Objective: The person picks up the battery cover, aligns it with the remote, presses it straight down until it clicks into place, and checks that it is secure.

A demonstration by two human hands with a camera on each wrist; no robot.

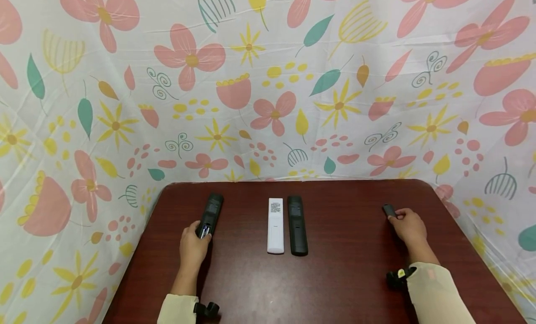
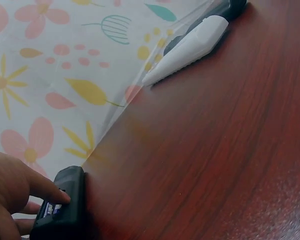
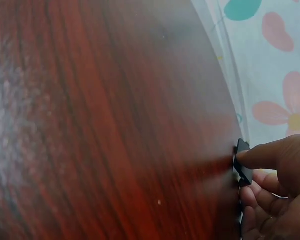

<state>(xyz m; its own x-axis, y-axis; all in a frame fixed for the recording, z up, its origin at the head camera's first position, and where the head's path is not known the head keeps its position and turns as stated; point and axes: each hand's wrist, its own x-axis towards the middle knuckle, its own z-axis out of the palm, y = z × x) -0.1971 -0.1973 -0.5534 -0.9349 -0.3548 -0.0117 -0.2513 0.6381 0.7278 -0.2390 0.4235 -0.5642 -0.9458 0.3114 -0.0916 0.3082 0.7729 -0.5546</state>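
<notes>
On the left of the table, my left hand (image 1: 193, 245) grips the lower end of a black remote control (image 1: 212, 207), which lies back side up. Its battery compartment is uncovered, and batteries (image 1: 205, 230) show inside it. In the left wrist view, a fingertip presses at the edge of that compartment on the remote control (image 2: 75, 190). Far to the right, my right hand (image 1: 410, 227) pinches a small black battery cover (image 1: 388, 209) between thumb and fingers. The right wrist view shows the battery cover (image 3: 244, 167) tilted under the thumb, close to the table's edge.
Near the middle of the brown table (image 1: 335, 286), a white remote control (image 1: 275, 228) and a second black remote control (image 1: 298, 228) lie side by side, backs up. A flower-patterned cloth (image 1: 268, 142) hangs behind the table and along its sides.
</notes>
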